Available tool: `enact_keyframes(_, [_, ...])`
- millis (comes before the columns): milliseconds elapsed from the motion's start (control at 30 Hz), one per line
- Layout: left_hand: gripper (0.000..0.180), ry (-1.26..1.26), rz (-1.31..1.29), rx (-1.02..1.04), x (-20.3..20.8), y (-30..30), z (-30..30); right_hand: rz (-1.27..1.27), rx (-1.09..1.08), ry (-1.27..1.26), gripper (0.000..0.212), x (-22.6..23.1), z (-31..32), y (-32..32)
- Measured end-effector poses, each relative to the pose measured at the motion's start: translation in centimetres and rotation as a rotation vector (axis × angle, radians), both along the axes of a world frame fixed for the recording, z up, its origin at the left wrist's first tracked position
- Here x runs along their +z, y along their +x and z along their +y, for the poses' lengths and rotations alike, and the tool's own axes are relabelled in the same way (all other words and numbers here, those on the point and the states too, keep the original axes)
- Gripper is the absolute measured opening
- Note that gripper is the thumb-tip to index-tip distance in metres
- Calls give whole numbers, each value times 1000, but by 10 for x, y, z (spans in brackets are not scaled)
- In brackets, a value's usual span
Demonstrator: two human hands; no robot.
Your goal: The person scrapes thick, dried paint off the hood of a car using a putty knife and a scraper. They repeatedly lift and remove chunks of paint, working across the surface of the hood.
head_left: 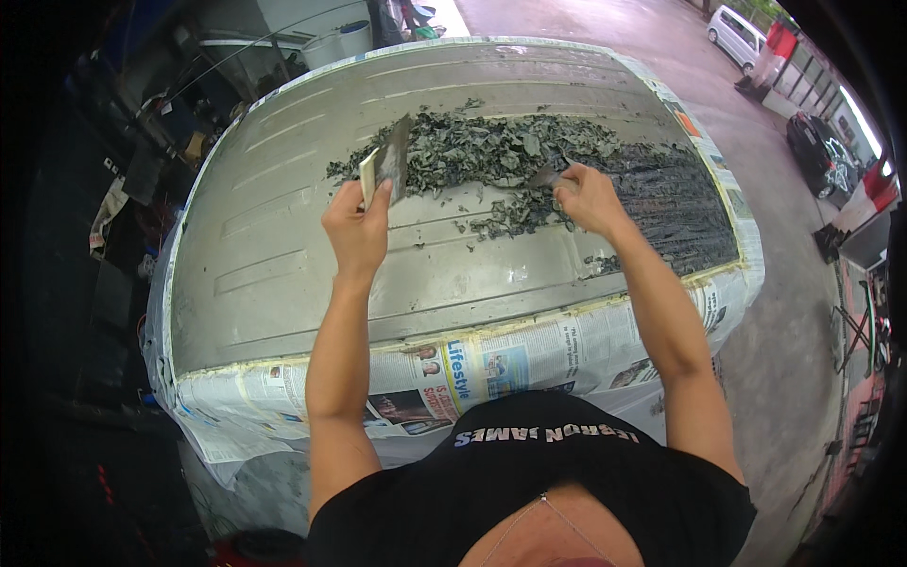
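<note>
Before me is a vehicle roof (274, 203) of bare greyish metal with pressed ribs. Loose dark paint flakes (501, 144) lie heaped across its middle, and wrinkled dark paint (675, 203) covers the right end. My left hand (357, 227) is closed on a wide flat scraper (392, 163), its broad face tilted upright at the left end of the flakes. Closed round a smaller scraper, my right hand (593, 200) is at the border between flakes and wrinkled paint. That smaller scraper's metal blade (545, 178) points left into the flakes; its handle is mostly hidden by my fingers.
Taped newspaper (529, 367) masks the roof's edges, with plastic sheeting (213, 444) hanging below at the left. A pale bucket (355, 38) stands beyond the far left edge, near dark clutter. A white van (737, 38) and a dark car (820, 151) are farther off right.
</note>
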State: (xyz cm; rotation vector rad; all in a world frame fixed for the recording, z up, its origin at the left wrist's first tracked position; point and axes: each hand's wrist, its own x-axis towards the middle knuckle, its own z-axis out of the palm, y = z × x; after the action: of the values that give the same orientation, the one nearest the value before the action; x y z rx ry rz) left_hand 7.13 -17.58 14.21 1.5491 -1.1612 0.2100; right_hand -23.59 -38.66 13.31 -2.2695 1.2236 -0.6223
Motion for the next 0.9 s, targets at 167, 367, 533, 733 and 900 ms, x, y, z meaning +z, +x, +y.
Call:
enact_keyframes(167, [23, 25, 526, -78, -10, -24, 7, -293, -80, 155, 33, 0, 40, 0])
enact_keyframes(367, [18, 93, 1095, -427, -21, -65, -5, -687, 276, 216, 35, -1, 49, 9])
enact_keyframes(533, [17, 193, 1262, -615, -4, -71, -11, -637, 418, 183, 33, 2, 57, 2])
enact_keyframes(733, [17, 110, 1319, -665, -17, -66, -28, -500, 337, 300, 34, -35, 61, -15])
enact_keyframes(900, [14, 186, 1054, -461, -27, -54, -28, -242, 90, 45, 32, -31, 56, -37])
